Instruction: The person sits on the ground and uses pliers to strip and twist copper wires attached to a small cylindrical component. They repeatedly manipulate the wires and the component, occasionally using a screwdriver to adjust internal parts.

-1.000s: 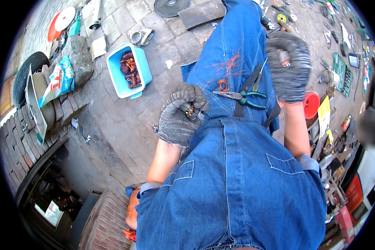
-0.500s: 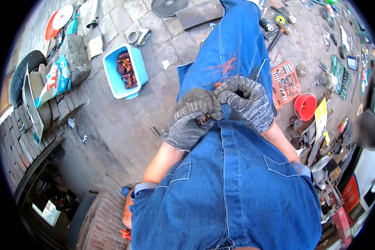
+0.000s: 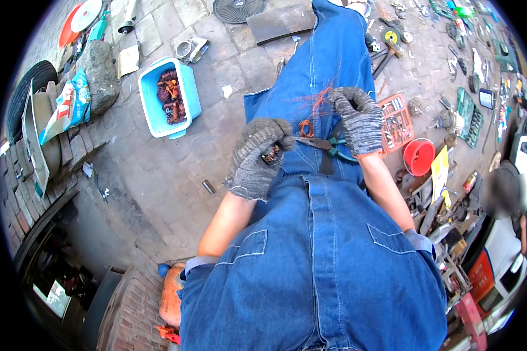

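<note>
The left hand [image 3: 253, 158] was curled firmly round a small part [image 3: 271, 156]. Farther right, the right hand [image 3: 359, 121] was half curled; I cannot tell whether it held anything. Pliers [image 3: 317, 143] lay between them, a wire ring [image 3: 305, 128] just beyond. Left stood a tub [image 3: 191, 93].

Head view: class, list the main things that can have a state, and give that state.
Left gloved hand: closed around a small dark part
Right gloved hand: half curled, grip unclear
Pliers: lying on denim clothing, partly covered
Copper-coloured wire ring: coiled
Blue basin: upright, holding copper-coloured coils
Red bucket: upright, open-topped
Orange tool case: open
Green socket case: open
</note>
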{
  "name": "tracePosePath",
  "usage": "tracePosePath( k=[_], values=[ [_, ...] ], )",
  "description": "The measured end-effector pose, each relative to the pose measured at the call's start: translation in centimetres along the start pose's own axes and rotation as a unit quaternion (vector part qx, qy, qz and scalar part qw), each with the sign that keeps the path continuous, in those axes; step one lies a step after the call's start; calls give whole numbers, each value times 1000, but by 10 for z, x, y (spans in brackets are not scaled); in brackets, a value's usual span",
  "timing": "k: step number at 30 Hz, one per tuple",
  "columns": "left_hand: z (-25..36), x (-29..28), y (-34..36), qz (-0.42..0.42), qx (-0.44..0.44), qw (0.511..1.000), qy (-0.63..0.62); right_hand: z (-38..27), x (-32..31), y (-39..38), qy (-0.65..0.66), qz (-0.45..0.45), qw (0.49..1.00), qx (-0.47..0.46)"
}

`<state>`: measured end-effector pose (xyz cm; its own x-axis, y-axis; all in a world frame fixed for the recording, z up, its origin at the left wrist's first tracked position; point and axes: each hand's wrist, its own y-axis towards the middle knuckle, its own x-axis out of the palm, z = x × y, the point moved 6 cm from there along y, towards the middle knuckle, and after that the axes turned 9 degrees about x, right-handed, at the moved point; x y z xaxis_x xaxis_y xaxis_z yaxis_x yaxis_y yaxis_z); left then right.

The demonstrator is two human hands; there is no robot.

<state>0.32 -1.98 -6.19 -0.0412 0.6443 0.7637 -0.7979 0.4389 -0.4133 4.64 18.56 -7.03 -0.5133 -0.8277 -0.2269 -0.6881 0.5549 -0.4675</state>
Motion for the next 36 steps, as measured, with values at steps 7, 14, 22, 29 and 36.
tracePosePath(
  k=[7,14,22,29,36],
  values=[
    [3,-11,2,20,8,1000,6,-16,-1,-1,-268,76,948,-158],
    [4,4,-1,-24,-44,992,-119,-5,-19,-6,-80,64,994,-41],
    [14,31,-7,-80,-38,988,-127,-72,-6,-42,-221,78,928,-288],
    [16,39,-1,-104,38,994,9,-104,44,-82,-247,-146,899,-331],
    [23,49,-3,-120,101,972,177,-89,51,-75,-243,-149,906,-311]
  ],
)
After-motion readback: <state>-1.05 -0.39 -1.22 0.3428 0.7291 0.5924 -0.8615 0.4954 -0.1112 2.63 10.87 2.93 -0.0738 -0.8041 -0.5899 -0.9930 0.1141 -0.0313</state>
